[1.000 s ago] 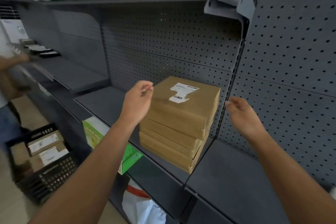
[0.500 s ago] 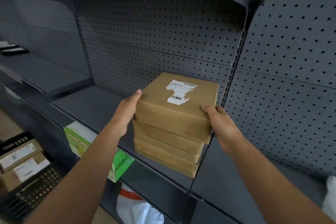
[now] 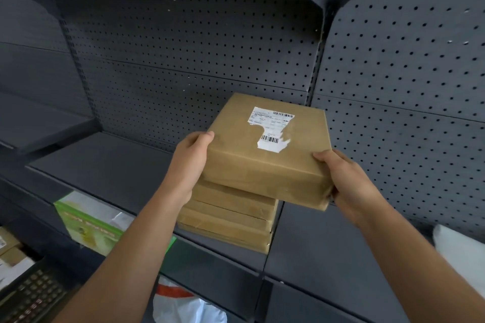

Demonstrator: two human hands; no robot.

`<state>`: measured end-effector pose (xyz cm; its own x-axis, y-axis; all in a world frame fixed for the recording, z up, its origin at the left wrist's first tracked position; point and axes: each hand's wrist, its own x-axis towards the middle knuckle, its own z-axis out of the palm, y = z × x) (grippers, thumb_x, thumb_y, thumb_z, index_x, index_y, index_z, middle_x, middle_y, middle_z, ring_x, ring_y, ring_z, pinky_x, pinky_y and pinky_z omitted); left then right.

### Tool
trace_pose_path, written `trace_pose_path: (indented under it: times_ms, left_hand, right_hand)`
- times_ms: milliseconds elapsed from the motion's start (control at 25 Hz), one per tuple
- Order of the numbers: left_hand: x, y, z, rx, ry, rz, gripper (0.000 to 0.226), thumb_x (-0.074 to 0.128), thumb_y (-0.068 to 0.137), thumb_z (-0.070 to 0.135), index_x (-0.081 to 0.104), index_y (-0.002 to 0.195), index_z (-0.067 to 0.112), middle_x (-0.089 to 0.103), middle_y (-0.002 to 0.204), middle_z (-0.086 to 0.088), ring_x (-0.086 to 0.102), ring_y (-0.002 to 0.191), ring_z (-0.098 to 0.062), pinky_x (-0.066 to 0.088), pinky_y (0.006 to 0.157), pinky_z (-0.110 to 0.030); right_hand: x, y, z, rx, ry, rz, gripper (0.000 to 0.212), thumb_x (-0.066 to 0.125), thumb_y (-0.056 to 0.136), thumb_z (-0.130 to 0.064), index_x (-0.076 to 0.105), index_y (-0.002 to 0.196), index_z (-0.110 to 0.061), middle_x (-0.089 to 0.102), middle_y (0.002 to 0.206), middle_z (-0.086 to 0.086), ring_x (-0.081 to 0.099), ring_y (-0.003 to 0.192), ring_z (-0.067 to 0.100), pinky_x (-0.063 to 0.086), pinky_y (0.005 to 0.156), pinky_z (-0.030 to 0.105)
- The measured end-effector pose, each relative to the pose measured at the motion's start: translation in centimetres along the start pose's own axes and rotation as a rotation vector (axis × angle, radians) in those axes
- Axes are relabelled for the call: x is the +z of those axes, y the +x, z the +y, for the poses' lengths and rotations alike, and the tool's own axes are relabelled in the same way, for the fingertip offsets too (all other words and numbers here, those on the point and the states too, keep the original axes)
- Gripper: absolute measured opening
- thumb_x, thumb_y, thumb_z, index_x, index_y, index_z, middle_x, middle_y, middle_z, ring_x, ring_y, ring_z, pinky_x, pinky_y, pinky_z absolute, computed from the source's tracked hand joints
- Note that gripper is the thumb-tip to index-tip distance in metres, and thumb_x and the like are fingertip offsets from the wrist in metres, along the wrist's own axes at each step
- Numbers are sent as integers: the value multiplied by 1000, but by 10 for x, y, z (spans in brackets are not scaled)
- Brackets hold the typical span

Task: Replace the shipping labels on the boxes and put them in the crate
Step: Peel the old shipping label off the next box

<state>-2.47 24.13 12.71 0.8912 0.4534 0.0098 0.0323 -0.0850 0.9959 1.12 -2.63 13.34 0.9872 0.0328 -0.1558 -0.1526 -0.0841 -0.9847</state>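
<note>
A flat brown cardboard box (image 3: 265, 162) with a partly torn white shipping label (image 3: 271, 128) on its top is held between both hands, lifted and shifted right off the stack. My left hand (image 3: 190, 165) grips its left edge and my right hand (image 3: 346, 181) grips its near right corner. Beneath it, a stack of similar brown boxes (image 3: 231, 220) rests on the dark grey shelf (image 3: 105, 165). The black plastic crate (image 3: 31, 296) shows at the bottom left corner, with labelled boxes (image 3: 9, 252) in it.
Perforated grey back panels (image 3: 393, 73) rise behind the shelf. A green carton (image 3: 86, 223) sticks out from the shelf below, and a white and orange bag (image 3: 181, 304) lies lower down. Something white (image 3: 462, 246) sits at the right edge.
Both hands reached in from open positions and closed on the top box. That box has since come up off the stack and shifted toward me and right.
</note>
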Motion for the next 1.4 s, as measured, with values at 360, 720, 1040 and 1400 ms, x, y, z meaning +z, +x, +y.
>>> trace_pose_path:
  times_ms: [360, 720, 1040, 1400]
  left_hand:
    - [107, -40, 9, 106, 49, -215, 31, 55, 94, 57, 64, 100, 28, 67, 104, 6, 62, 101, -14, 47, 87, -37]
    - [196, -76, -9, 87, 119, -340, 35, 55, 96, 55, 62, 98, 21, 65, 105, -2, 60, 98, -14, 42, 77, -27]
    - [213, -104, -47, -4, 173, -305, 30, 59, 96, 48, 59, 95, 19, 62, 99, -1, 60, 98, -18, 41, 79, -30]
    - [202, -120, -98, -145, 211, -337, 28, 64, 95, 42, 60, 99, 15, 65, 104, -7, 63, 96, -19, 47, 80, -31]
  right_hand:
    - [-121, -42, 8, -17, 77, 205, 21, 57, 94, -32, 71, 109, -27, 76, 97, -6, 67, 91, 17, 49, 74, 33]
    - [-210, -57, 51, 23, 124, 276, 23, 57, 95, -31, 69, 115, -30, 75, 104, -6, 67, 100, 17, 50, 82, 32]
    - [-240, -55, 87, 77, 113, 187, 26, 58, 94, -32, 66, 119, -36, 74, 108, -9, 67, 107, 17, 50, 88, 34]
    - [-230, -62, 139, 169, 131, 150, 26, 57, 96, -26, 63, 120, -34, 74, 108, -7, 68, 102, 16, 49, 80, 31]
